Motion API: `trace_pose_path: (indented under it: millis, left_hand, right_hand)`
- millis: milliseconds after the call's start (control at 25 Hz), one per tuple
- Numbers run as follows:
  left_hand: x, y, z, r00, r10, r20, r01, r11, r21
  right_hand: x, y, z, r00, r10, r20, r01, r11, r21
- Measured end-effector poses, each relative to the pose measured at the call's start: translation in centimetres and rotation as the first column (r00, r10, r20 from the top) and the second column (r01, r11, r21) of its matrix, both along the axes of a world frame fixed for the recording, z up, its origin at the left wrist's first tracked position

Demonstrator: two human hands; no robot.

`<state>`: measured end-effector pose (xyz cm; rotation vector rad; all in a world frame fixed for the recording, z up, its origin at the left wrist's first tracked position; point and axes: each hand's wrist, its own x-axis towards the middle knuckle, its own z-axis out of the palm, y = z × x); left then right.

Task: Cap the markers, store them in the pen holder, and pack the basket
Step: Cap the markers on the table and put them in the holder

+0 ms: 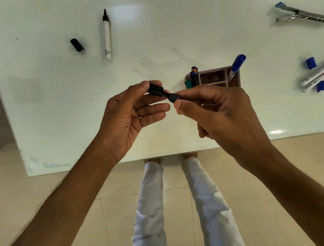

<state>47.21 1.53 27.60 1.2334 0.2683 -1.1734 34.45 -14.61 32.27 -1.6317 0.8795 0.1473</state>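
Note:
My left hand (129, 114) pinches a black cap (155, 89) between thumb and fingers. My right hand (217, 110) grips a black marker (173, 97), its tip pointing at the cap's opening; most of its barrel is hidden in my fist. Just behind my right hand stands the brown pen holder (215, 78) with a capped blue marker (235, 66) leaning in it and several pens (193, 77) at its left side. Far left on the table lie an uncapped black marker (106, 34) and a loose black cap (77, 44).
Two uncapped blue markers (318, 74) lie at the right edge with two loose blue caps (311, 63) (322, 86) beside them. A metal stapler (302, 13) lies at the far right. The white table (57, 104) ends near my legs; tiled floor lies below.

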Motion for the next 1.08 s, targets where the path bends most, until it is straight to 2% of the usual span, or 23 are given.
trace_pose_path:
  millis: [120, 360, 600, 720, 800, 880, 960, 1000, 1080]
  left_hand:
    - [-0.3, -0.1, -0.1, 0.995, -0.076, 0.066, 0.076, 0.997, -0.002]
    - [-1.3, 0.0, -0.5, 0.974, -0.191, 0.121, 0.193, 0.981, -0.008]
    - [-2.1, -1.4, -0.3, 0.947, -0.262, 0.184, 0.254, 0.965, 0.067]
    - [-1.0, -2.5, 0.0, 0.837, -0.458, 0.300, 0.450, 0.888, 0.098]
    - [-0.2, -3.4, -0.5, 0.784, -0.523, 0.335, 0.495, 0.852, 0.171]
    - [1.1, -3.9, -1.7, 0.818, -0.468, 0.333, 0.392, 0.879, 0.272]
    - [3.0, -3.8, -3.3, 0.845, -0.373, 0.383, 0.224, 0.898, 0.380]
    - [4.0, -3.6, -4.2, 0.835, -0.341, 0.432, 0.140, 0.891, 0.432]
    - [6.1, -3.0, -6.1, 0.772, -0.345, 0.534, 0.006, 0.844, 0.537]
  right_hand:
    - [0.3, 0.1, 0.4, 1.000, -0.002, -0.004, 0.002, 0.999, -0.053]
    - [0.2, 1.5, 0.6, 0.993, 0.074, -0.087, -0.100, 0.932, -0.349]
    - [-1.2, 2.3, 0.4, 0.993, 0.060, -0.105, -0.101, 0.892, -0.441]
    - [-2.2, 1.5, 0.3, 0.984, 0.117, -0.132, -0.164, 0.882, -0.441]
    - [-2.8, -0.6, 0.1, 0.983, 0.105, -0.154, -0.164, 0.878, -0.450]
    - [-3.2, -3.7, 0.1, 0.990, -0.089, -0.111, 0.017, 0.848, -0.530]
    - [-3.4, -7.0, 0.3, 0.961, -0.271, -0.050, 0.181, 0.758, -0.627]
    - [-3.5, -8.4, 0.2, 0.950, -0.307, -0.050, 0.201, 0.730, -0.653]
    - [-4.0, -10.0, -0.3, 0.946, -0.310, -0.093, 0.177, 0.736, -0.654]
